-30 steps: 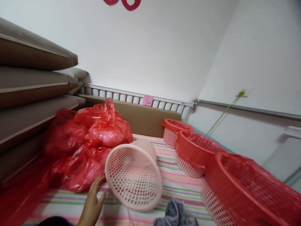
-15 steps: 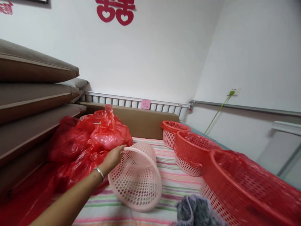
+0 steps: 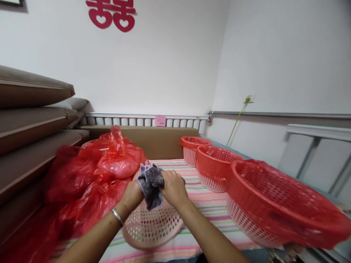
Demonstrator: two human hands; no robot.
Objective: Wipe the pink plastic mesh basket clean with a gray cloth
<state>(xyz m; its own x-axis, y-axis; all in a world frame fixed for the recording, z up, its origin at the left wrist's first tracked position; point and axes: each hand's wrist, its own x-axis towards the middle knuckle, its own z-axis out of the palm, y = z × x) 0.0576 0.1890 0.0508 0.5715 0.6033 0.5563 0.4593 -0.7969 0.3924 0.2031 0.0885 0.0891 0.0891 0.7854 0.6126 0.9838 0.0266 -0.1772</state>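
Note:
A pale pink perforated plastic basket (image 3: pixel 152 228) lies tilted on the striped sheet, its wide mouth facing me. Above it, a grey cleaning cloth (image 3: pixel 151 182) with a light purple edge is bunched between my hands. My right hand (image 3: pixel 173 188) is closed around the cloth's right side. On the other side my left hand (image 3: pixel 133 195), with a silver bracelet at the wrist, is closed against the cloth; its fingers are mostly hidden behind it. The hands and cloth cover the upper part of the basket.
Red plastic bags (image 3: pixel 93 171) are heaped on the left beside stacked brown cushions (image 3: pixel 30 120). Along the right stand three pink baskets lined with red bags, the largest basket (image 3: pixel 255 219) nearest me. A radiator (image 3: pixel 123 119) runs along the back wall over a striped sheet (image 3: pixel 214 204).
My right hand has come into view with the grey cloth, lifted from the lower right to above the basket. My left hand has moved from the basket's rim to the cloth.

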